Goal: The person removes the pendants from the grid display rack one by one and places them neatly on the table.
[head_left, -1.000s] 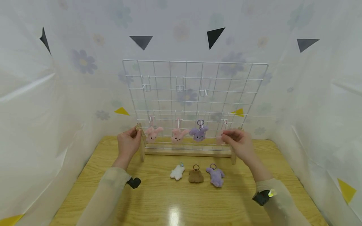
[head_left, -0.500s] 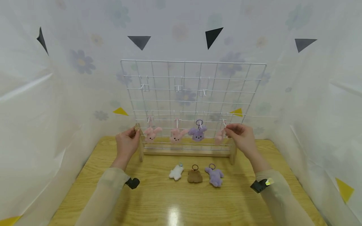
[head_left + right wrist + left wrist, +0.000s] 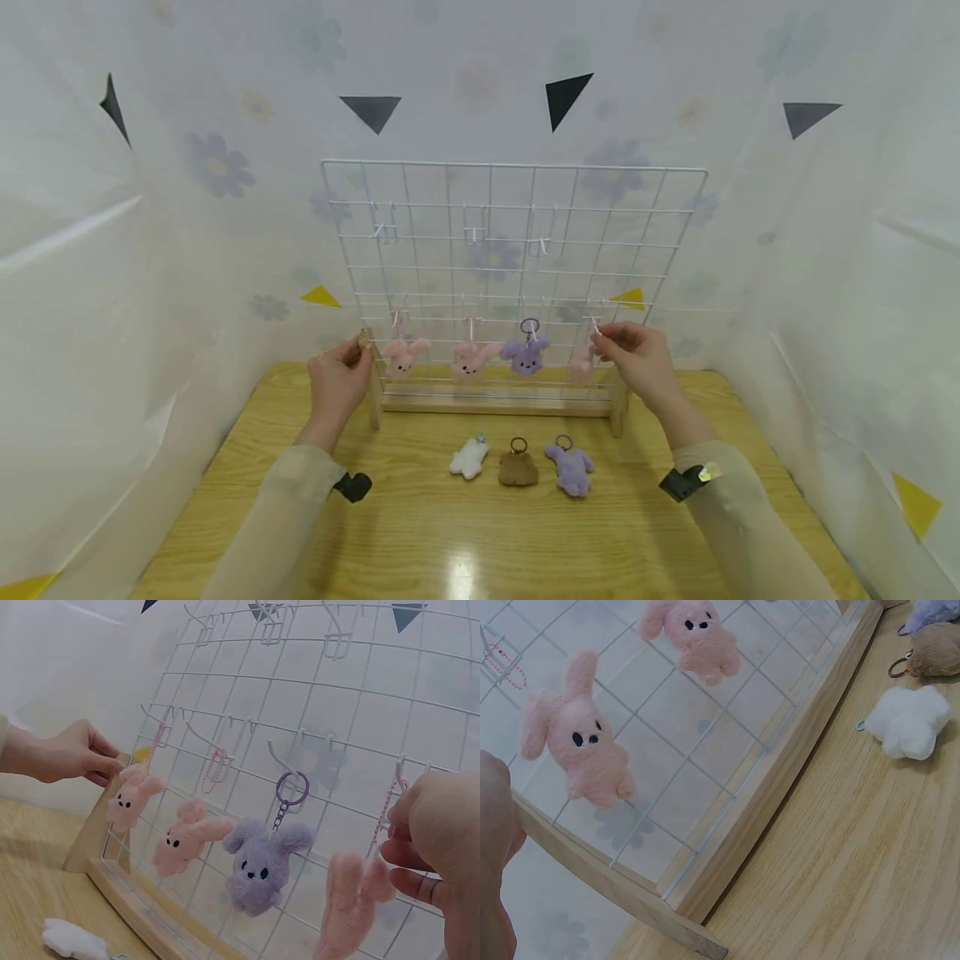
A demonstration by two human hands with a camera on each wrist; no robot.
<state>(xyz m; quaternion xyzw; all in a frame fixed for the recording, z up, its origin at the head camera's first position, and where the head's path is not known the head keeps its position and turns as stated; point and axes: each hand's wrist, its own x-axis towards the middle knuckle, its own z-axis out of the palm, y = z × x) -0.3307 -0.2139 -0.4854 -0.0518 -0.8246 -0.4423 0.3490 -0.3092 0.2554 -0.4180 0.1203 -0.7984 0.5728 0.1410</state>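
Observation:
My left hand point(image 3: 341, 379) grips the top of the wooden post point(image 3: 372, 392) at the left end of a white wire grid rack point(image 3: 510, 271). At the rack's right end hangs a pink bunny keychain point(image 3: 346, 911), turned sideways on a pink bead chain point(image 3: 384, 806). The thumb and fingers of my right hand point(image 3: 637, 358) pinch at this chain, just below its hook; the fingers partly hide the spot. Farther left along the same row hang a purple bunny keychain point(image 3: 260, 870) on a ring and two pink bunny keychains point(image 3: 468, 360) point(image 3: 403, 358).
On the wooden table point(image 3: 420, 542) before the rack lie a white plush keychain point(image 3: 469, 458), a brown plush keychain point(image 3: 518, 468) and a purple plush keychain point(image 3: 573, 472). Bare white hooks point(image 3: 475, 235) are on the grid's upper row. White floral sheeting point(image 3: 480, 83) surrounds the table.
My right hand has moved up from the body of the right-hand pink bunny to its chain by the hook, uncovering the bunny. The left hand stays on the post.

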